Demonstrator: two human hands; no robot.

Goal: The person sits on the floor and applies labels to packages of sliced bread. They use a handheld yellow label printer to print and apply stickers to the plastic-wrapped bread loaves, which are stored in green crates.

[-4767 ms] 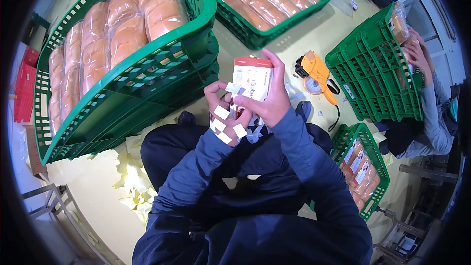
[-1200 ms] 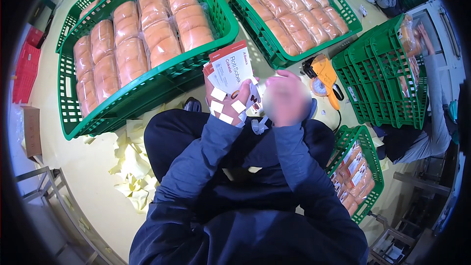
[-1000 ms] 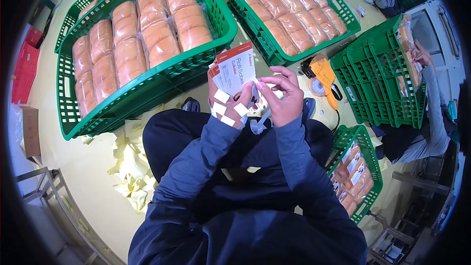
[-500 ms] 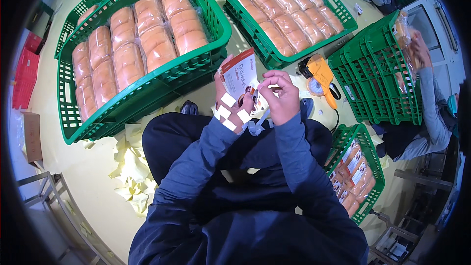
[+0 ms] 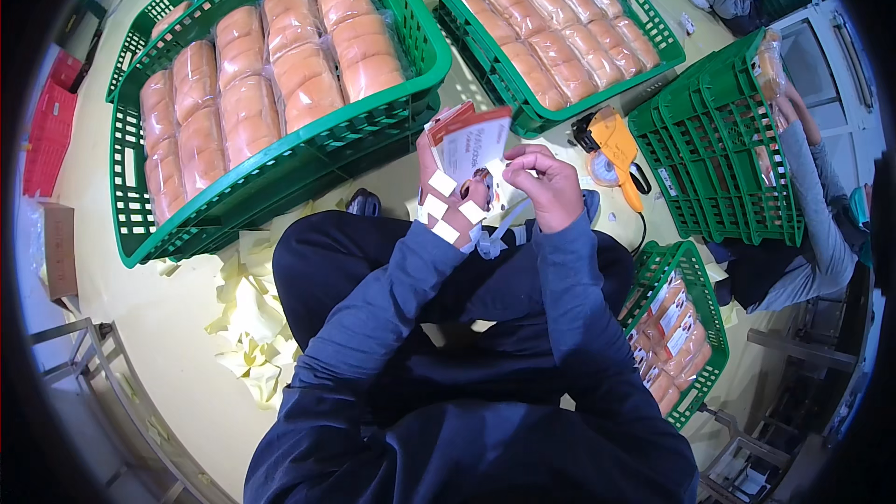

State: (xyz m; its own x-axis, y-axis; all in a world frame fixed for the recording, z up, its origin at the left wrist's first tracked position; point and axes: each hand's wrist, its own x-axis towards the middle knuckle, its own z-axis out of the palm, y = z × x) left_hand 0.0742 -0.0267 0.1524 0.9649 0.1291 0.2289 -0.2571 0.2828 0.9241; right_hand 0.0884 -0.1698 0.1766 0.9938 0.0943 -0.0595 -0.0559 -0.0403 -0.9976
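My left hand grips a small stack of printed labels, red and white with a picture of bread. Several small white square stickers are stuck to the back of that hand and wrist. Close by on the right, my right hand is closed in a pinch at the label's edge, beside a white square. What its fingertips hold is too small to make out. A strip of clear tape hangs between my hands.
Green crates of wrapped bread rolls stand ahead. A yellow tape dispenser lies right, near a smaller crate of labelled bread. Crumpled yellowish paper covers the floor at left. A co-worker's arm reaches into a tilted crate.
Both my hands have shifted slightly right, and the labels have tilted and fanned out. My right fingers have come onto the label's edge. The co-worker's second hand now shows at the tilted crate.
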